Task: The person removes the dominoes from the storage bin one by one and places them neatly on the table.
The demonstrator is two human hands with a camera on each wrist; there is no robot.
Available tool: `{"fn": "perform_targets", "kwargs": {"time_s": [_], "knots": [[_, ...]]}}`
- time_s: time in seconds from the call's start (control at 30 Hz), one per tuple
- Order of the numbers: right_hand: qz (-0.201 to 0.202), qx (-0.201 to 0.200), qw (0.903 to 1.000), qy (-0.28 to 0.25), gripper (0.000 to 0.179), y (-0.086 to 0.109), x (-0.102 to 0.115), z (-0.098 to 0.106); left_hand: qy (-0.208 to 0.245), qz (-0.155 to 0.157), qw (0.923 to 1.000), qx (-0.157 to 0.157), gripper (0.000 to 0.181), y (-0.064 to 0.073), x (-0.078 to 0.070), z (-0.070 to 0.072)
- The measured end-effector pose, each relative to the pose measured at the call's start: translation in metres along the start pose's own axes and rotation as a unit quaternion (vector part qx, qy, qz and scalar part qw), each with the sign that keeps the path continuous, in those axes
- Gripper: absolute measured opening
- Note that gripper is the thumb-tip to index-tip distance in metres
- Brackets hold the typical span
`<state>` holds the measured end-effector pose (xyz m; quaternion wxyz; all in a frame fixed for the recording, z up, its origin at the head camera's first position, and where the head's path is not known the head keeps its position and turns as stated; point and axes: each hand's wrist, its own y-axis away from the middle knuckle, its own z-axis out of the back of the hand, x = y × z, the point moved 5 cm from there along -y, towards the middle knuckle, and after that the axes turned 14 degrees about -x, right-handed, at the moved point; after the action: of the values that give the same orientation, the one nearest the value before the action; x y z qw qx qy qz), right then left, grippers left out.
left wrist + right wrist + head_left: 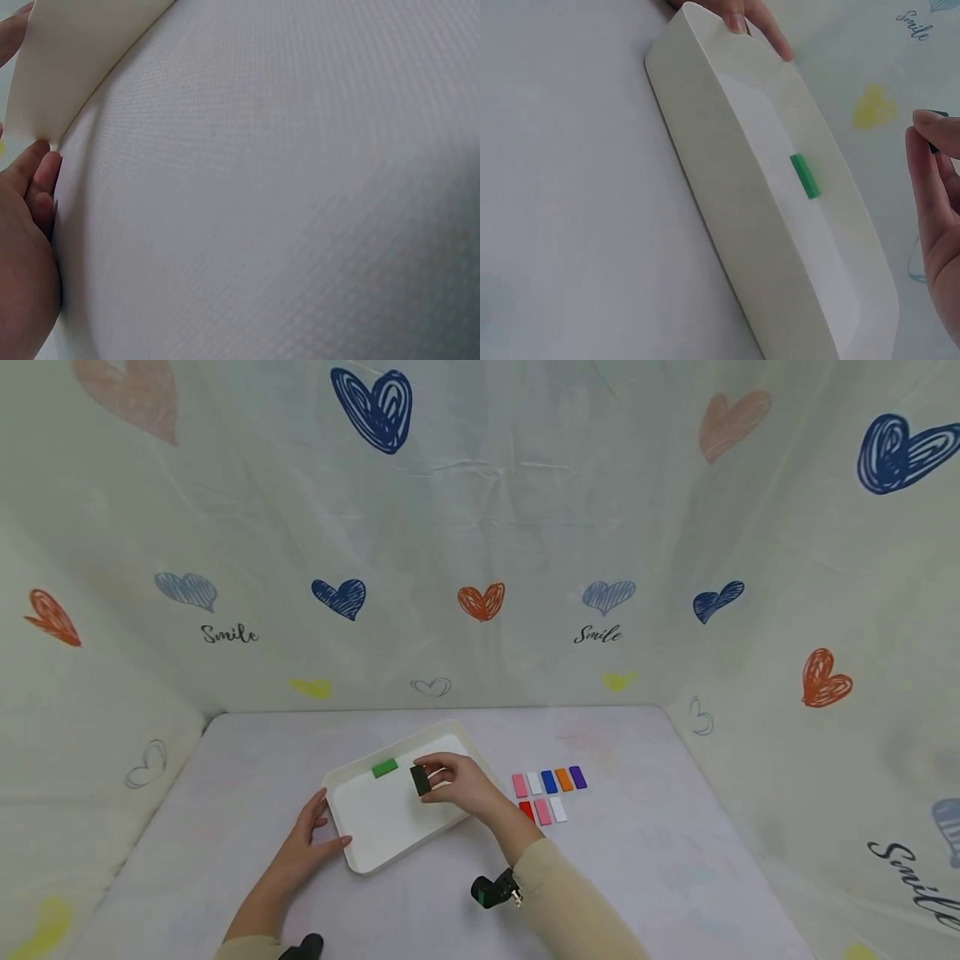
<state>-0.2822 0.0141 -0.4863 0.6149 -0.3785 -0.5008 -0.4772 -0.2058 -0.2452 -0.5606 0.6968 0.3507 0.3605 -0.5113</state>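
Note:
A white tray (397, 827) with raised walls lies at an angle on the table. My left hand (303, 843) holds its left short end, the thumb on the near corner and the fingers at the far one; the left wrist view has those fingers (41, 176) low against the tray wall. Above the tray, my right hand (457, 781) pinches a small black block (421, 781) between thumb and fingers. In the right wrist view little of this block (935, 142) shows. Inside the tray, a green block (385, 767) lies by the far wall.
Right of the tray lie two rows of small coloured blocks, among them a purple block (577, 777), an orange block (563, 779), a blue block (549, 782) and a red block (527, 811). My right forearm partly covers the near row. A heart-printed curtain (480, 527) encloses the table.

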Motion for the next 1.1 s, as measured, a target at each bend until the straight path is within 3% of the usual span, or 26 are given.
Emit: {"fn": "perform_targets", "kwargs": {"time_s": [0.27, 0.57, 1.1], "knots": [[0.008, -0.002, 0.9995, 0.032, 0.05, 0.011, -0.004, 0.042, -0.007, 0.0, 1.0, 0.004, 0.108, -0.002, 0.0, -0.001], [-0.029, -0.028, 0.9982, 0.044, 0.051, 0.028, -0.015, 0.091, 0.001, -0.003, 1.0, 0.006, 0.108, -0.005, 0.001, -0.001], [-0.062, -0.079, 0.9929, 0.064, 0.05, 0.059, -0.049, 0.161, 0.0, 0.0, 1.0, 0.003, 0.108, -0.002, 0.001, -0.003]]}}
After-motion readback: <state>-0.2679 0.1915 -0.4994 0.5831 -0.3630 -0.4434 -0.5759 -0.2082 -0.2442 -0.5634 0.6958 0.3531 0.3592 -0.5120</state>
